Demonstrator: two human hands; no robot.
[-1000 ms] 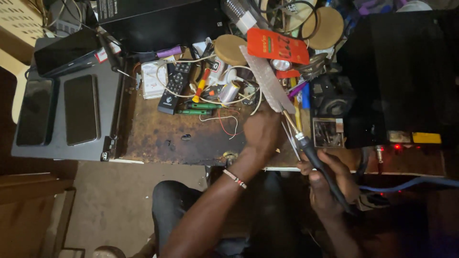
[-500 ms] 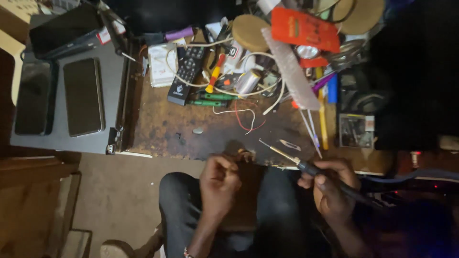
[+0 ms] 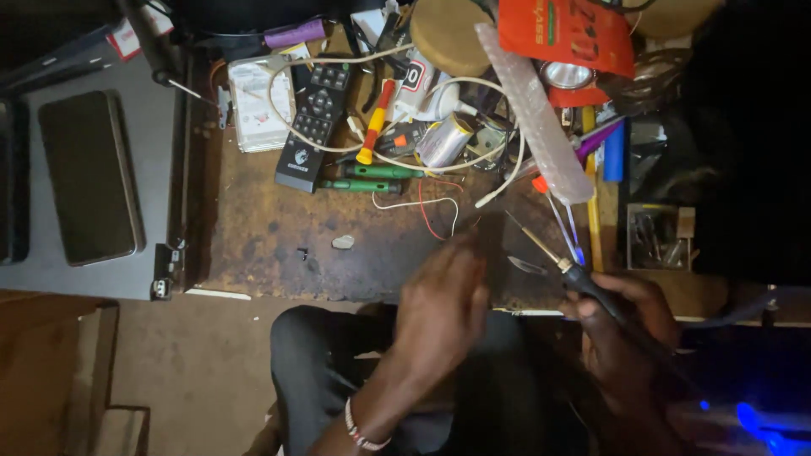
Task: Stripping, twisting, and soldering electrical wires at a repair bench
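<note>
The right hand [image 3: 621, 325] was clamped on a soldering iron [image 3: 583, 279], tip angled over the surface [image 3: 270, 245] clear of the remote [image 3: 312, 122]. The blurred left hand [image 3: 443, 304] hovered beside it, grip unclear.

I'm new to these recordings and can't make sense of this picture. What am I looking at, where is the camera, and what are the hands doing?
There is no machine here: a seated person works with bare hands, and the one camera sits on their head, looking down over their lap at a worn brown workbench. The right hand grips a soldering iron by its dark handle, its tip pointing up and left over the bench. The left hand, blurred, hovers at the bench edge; whether it holds anything cannot be told. A bead bracelet circles that wrist. On the bench lie a black remote, green screwdrivers, a white cable and loose red and white wires. To the left, a phone lies on a grey surface.
</note>
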